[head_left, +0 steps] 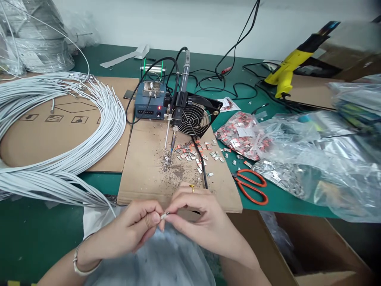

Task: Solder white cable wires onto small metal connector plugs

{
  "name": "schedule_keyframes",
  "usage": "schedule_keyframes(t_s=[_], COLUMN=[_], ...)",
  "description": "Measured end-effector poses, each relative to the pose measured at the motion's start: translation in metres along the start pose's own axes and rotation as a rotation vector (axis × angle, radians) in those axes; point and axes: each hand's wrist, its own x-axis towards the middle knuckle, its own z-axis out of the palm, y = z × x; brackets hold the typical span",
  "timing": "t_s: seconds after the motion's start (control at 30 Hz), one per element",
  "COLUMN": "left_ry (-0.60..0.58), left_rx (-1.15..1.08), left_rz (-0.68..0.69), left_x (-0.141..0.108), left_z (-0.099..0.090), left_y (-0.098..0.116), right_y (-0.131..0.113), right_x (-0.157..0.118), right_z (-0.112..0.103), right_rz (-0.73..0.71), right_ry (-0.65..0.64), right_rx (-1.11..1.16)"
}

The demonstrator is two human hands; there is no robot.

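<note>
Close to my body, in front of the cardboard's near edge, my two hands meet. My left hand is closed, with thumb and fingers pinching the end of a white cable. Right at the tip of that end, my right hand pinches with thumb and index finger; a small dark bit shows there, too small to make out. Beyond the hands, a soldering iron is held in a stand, its tip pointing down over scattered solder crumbs. Small metal and orange connector pieces lie right of the tip.
A big coil of white cables lies left. Behind the iron stand a blue soldering station with a red light, a solder spool and a fan. Orange-handled scissors, bagged parts and a yellow tool are on the right.
</note>
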Motion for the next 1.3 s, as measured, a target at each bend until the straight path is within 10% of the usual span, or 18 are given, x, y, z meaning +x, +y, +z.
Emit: schedule_keyframes(t_s=[0.27, 0.43, 0.63, 0.87, 1.1, 1.23, 1.3], left_ry=[-0.137, -0.029, 0.144, 0.214, 0.211, 0.291, 0.327], left_rx=[-0.243, -0.177, -0.049, 0.191, 0.101, 0.131, 0.095], left_rz=[0.182, 0.173, 0.163, 0.131, 0.152, 0.175, 0.187], left_x=[0.012, 0.009, 0.003, 0.003, 0.006, -0.008, -0.014], left_z=[0.002, 0.006, 0.006, 0.009, 0.006, -0.011, -0.022], left_y=[-0.001, 0.000, -0.004, 0.003, -0.005, -0.009, -0.011], right_y=[0.024, 0.029, 0.022, 0.010, 0.021, 0.022, 0.026], right_x=[-0.003, 0.000, -0.006, -0.004, -0.010, -0.017, -0.015], right_z=[0.051, 0.054, 0.020, 0.013, 0.032, 0.000, -0.030], right_rz=[-0.141, -0.121, -0.010, -0.033, -0.151, -0.209, -0.142], right_ry=[0.388, 0.439, 0.341, 0.270, 0.408, 0.588, 0.658], right_rx=[0.549, 0.893, 0.291, 0.157, 0.190, 0.247, -0.088])
